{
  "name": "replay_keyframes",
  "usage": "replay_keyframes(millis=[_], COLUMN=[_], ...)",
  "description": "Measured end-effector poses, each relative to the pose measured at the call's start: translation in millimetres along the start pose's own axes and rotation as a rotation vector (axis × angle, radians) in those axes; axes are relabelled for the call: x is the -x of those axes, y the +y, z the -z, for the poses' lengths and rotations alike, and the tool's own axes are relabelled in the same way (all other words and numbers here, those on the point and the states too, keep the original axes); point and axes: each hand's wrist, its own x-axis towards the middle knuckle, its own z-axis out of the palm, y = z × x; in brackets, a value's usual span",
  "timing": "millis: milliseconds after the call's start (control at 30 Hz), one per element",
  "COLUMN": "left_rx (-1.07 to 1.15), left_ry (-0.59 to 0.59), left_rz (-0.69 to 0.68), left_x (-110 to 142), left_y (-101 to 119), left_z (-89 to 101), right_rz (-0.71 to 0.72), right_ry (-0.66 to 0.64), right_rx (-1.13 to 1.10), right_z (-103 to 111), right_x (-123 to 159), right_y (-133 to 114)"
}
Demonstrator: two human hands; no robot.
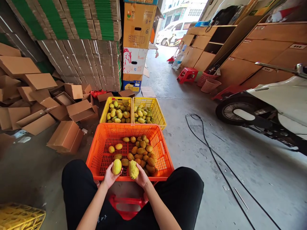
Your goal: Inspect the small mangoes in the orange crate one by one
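Note:
My left hand (110,176) is closed around a smooth yellow oval fruit (117,166). In my right hand (142,177) is a lumpy yellow-green fruit (133,169), held beside the first one with a small gap between them. Both hands hover over the near side of a big orange plastic crate (90,164). Inside it, a heap of brownish-yellow fruits (144,152) fills the right half, and a few lie loose on the left. Two yellow crates (132,110) stand just behind, both holding yellow-green fruits (118,112). The exact kind of fruit is unclear.
Cardboard boxes (66,137) lie scattered on the left, below stacked flattened cartons (81,57). A black cable (209,148) runs over the floor at right, near a parked scooter (271,108). A red stool (187,75) stands farther back. A yellow crate (22,215) is at lower left.

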Motion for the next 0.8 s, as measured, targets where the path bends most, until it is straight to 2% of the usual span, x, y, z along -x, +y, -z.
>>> replay_keyframes(millis=[100,533,800], left_rx=[-0.02,-0.122,-0.063], left_ry=[-0.003,-0.006,-0.005], left_rz=[-0.033,-0.15,-0.085], left_x=[-3,2,4], left_y=[-2,-7,-4], left_z=[2.3,0.0,-1.1], right_rz=[0.041,-0.019,-0.017], right_ry=[0.047,0.014,-0.052], right_rx=[-0.041,0.027,-0.049], right_z=[3,-5,-13], right_x=[-2,1,7], right_y=[0,-5,-10])
